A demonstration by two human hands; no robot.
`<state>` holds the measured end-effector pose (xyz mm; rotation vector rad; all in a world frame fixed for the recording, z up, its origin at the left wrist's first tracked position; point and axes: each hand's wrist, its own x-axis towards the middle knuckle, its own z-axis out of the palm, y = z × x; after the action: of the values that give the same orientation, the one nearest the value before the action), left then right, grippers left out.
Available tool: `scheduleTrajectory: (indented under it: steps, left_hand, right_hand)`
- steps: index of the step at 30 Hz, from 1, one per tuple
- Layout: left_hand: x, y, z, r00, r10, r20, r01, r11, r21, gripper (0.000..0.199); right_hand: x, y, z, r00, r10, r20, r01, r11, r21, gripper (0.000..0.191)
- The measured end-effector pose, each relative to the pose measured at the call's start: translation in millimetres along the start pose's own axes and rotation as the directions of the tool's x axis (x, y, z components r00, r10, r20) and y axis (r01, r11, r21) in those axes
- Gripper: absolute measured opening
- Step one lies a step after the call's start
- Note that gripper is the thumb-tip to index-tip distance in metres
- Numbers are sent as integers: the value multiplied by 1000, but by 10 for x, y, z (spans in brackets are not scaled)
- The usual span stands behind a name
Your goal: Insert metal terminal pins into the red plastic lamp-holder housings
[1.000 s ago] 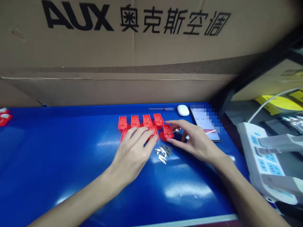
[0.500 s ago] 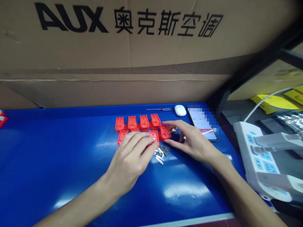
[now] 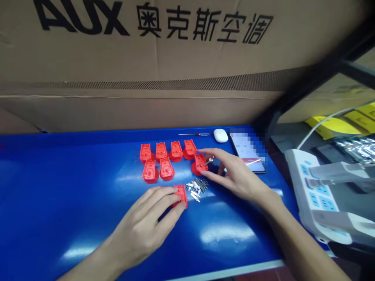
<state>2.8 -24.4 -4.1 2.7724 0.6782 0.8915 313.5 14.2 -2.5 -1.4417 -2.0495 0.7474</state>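
My left hand (image 3: pixel 149 220) is closed on a small red plastic part (image 3: pixel 181 192), its fingertips at the near side. My right hand (image 3: pixel 237 173) has thumb and forefinger at opposite edges of another red plastic part (image 3: pixel 200 160). A thin metal pin with a white end (image 3: pixel 211 159) leans out of that part towards my right fingers; whether they touch it I cannot tell. Between my hands lies a small pile of dark metal pins (image 3: pixel 202 184) and white-ended pieces (image 3: pixel 195 195).
Several more red parts (image 3: pixel 161 151) stand in two rows behind my left hand on the blue table (image 3: pixel 88 187). Behind are a screwdriver (image 3: pixel 202 134), a white rounded case (image 3: pixel 220 135) and a phone (image 3: pixel 249 150). A power strip (image 3: pixel 304 183) lies at right, a cardboard box (image 3: pixel 117 66) at the back.
My left hand has moved towards me and left, bringing one red part out of the front row. My right hand stays at its red part. The view has shifted slightly.
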Motion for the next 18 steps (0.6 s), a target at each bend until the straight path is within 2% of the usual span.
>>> scheduleTrajectory:
  steps: [4,8,11,14,18]
  left_hand:
    - [55,-6,-1,995,-97,2,97,995,10,31]
    - [119,-22,-4,991,-118,57,112,989,93,35]
    - [145,-39,16,994,-107,5,106,985,134,35]
    - [131,-55,35,992,-112,-58,119,984,131,39]
    - [73,-101,35,992,-127,-12,127,987,96,43]
  right_hand:
    - [-62,-12,-104,996,83,40,-85,995,43,63]
    - [-125,-40,-276,982,183,44,-182,983,-26,25]
    - [-146,-80,-339,944,264,200,-261,965,-42,28]
    - [-144,-126,-299,932,230,279,-244,970,13,26]
    - [-135,-177,-165,972,113,207,-111,994,-20,17]
